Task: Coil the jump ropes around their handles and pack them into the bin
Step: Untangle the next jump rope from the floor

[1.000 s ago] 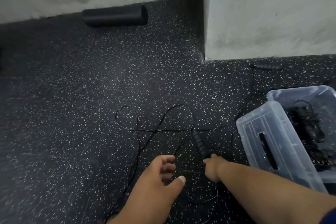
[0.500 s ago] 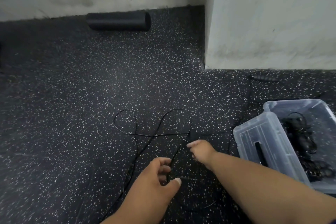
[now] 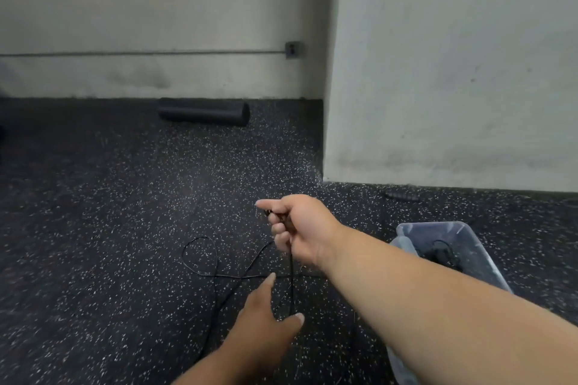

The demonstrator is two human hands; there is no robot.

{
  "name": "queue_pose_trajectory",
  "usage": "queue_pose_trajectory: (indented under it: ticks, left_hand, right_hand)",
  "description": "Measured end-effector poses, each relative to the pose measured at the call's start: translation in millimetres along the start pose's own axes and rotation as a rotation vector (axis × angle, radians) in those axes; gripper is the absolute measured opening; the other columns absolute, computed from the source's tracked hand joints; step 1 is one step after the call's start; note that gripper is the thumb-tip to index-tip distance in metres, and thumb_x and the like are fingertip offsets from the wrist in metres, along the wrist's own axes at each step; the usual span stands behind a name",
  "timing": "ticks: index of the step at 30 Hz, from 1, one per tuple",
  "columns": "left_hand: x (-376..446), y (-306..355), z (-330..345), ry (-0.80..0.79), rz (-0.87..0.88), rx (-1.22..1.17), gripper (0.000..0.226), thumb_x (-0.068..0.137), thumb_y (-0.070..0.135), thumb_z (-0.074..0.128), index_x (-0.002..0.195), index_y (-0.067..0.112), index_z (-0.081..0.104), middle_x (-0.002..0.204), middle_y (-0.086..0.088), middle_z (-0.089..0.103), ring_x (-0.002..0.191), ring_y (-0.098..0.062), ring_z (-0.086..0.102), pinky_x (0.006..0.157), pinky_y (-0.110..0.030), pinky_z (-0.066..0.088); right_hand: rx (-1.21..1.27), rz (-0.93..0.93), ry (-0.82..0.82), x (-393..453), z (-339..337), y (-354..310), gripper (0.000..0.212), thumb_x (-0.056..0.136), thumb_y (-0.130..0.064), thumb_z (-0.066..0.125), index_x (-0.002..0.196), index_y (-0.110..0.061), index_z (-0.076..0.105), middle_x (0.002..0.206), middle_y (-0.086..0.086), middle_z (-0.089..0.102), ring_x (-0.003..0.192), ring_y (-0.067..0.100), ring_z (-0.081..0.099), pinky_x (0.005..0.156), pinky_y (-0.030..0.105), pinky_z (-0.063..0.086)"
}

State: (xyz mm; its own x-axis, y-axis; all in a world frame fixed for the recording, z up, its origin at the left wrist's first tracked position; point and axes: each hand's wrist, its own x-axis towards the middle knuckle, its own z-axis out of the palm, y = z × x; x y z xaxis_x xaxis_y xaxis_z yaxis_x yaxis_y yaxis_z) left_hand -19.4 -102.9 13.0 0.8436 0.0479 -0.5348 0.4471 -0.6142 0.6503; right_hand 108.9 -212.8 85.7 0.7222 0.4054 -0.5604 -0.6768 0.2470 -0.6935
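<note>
Thin black jump rope (image 3: 215,262) looped on the speckled floor (image 3: 109,228); right hand (image 3: 300,228) had lifted its handle, fingers curled around it, left hand (image 3: 266,319) fingers wide.

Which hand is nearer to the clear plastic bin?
Right. The right hand is raised just left of the bin; the left hand reaches over the rope, farther left.

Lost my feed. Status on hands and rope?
Right hand gripping rope handle, lifted. Left hand open, reaching at cord looped on floor. Bin to the right, ropes inside. Nothing blocking.
</note>
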Motion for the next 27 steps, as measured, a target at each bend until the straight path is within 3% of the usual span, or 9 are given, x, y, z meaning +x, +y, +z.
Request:
queue_pose_trajectory:
  ticks: [3,5,7,10,15,18,23,25,27]
  left_hand:
    - [-20,18,7,0.016,0.118,0.018,0.056,0.103,0.048,0.056,0.157,0.044,0.038,0.162,0.009,0.037,0.141,-0.009,0.041,0.117,-0.029,0.032]
    - [-34,30,12,0.021,0.169,0.04,0.033,0.111,0.045,0.041,0.134,0.041,0.064,0.14,0.015,0.061,0.121,0.0,0.055,0.104,-0.022,0.041]
    - [-49,42,13,0.021,0.167,-0.069,0.038,0.112,0.044,0.035,0.113,0.036,0.072,0.113,0.017,0.073,0.105,0.001,0.064,0.094,-0.022,0.049]
    - [-64,58,8,0.056,0.196,-0.311,0.042,0.112,0.045,0.032,0.109,0.029,0.072,0.098,0.007,0.079,0.096,-0.014,0.073,0.089,-0.034,0.059]
    - [-70,82,-13,0.069,0.283,-0.536,0.053,0.113,0.046,0.024,0.12,0.017,0.068,0.105,-0.004,0.081,0.099,-0.022,0.078,0.084,-0.038,0.062]
    - [-71,83,-17,0.096,0.294,-0.558,0.053,0.113,0.044,0.027,0.121,0.012,0.068,0.102,-0.008,0.081,0.095,-0.029,0.077,0.077,-0.035,0.064]
    - [-65,76,-22,0.116,0.283,-0.572,0.056,0.111,0.051,0.029,0.117,0.018,0.073,0.103,-0.003,0.081,0.104,-0.031,0.074,0.081,-0.037,0.062]
    - [-63,73,-28,0.134,0.294,-0.604,0.056,0.111,0.051,0.028,0.118,0.018,0.072,0.103,-0.004,0.081,0.105,-0.03,0.074,0.081,-0.035,0.061]
    - [-61,72,-33,0.143,0.28,-0.681,0.056,0.111,0.051,0.029,0.121,0.014,0.07,0.105,-0.007,0.081,0.104,-0.03,0.075,0.082,-0.036,0.062]
  right_hand:
    - [0.017,-0.108,-0.054,-51,17,-23,0.039,0.1,-0.005,0.038,0.124,-0.004,0.068,0.077,0.004,0.062,0.056,0.009,0.057,0.05,0.02,0.051]
    - [-0.056,-0.181,-0.059,-78,19,-39,0.038,0.102,-0.007,0.039,0.132,-0.005,0.063,0.096,0.009,0.073,0.075,0.018,0.072,0.072,0.03,0.063]
    - [-0.224,-0.241,-0.002,-99,10,-50,0.042,0.101,-0.013,0.046,0.142,-0.017,0.057,0.112,0.006,0.077,0.095,0.022,0.075,0.095,0.04,0.057]
    - [-0.463,-0.287,0.091,-124,-13,-47,0.062,0.097,-0.015,0.052,0.154,-0.036,0.042,0.111,0.002,0.078,0.099,0.022,0.072,0.106,0.045,0.051]
    - [-0.624,-0.127,0.058,-138,-51,12,0.075,0.085,-0.01,0.059,0.155,-0.031,0.044,0.122,0.007,0.074,0.102,0.025,0.067,0.083,0.041,0.053]
    - [-0.722,0.001,-0.155,-136,-50,50,0.041,0.085,-0.009,0.059,0.117,-0.032,0.069,0.101,-0.015,0.078,0.108,0.02,0.066,0.081,0.035,0.044]
    - [-0.834,0.0,-0.155,-132,-48,75,0.016,0.102,-0.025,0.057,0.098,-0.018,0.071,0.11,0.013,0.076,0.082,0.012,0.066,0.063,0.024,0.04]
    - [-0.923,0.001,-0.161,-131,-55,68,0.022,0.107,-0.034,0.054,0.092,-0.022,0.066,0.103,0.005,0.074,0.082,0.01,0.066,0.068,0.024,0.045]
    - [-0.957,-0.006,-0.15,-132,-57,61,0.015,0.101,-0.041,0.063,0.101,-0.027,0.063,0.105,-0.004,0.07,0.09,0.011,0.064,0.077,0.028,0.049]
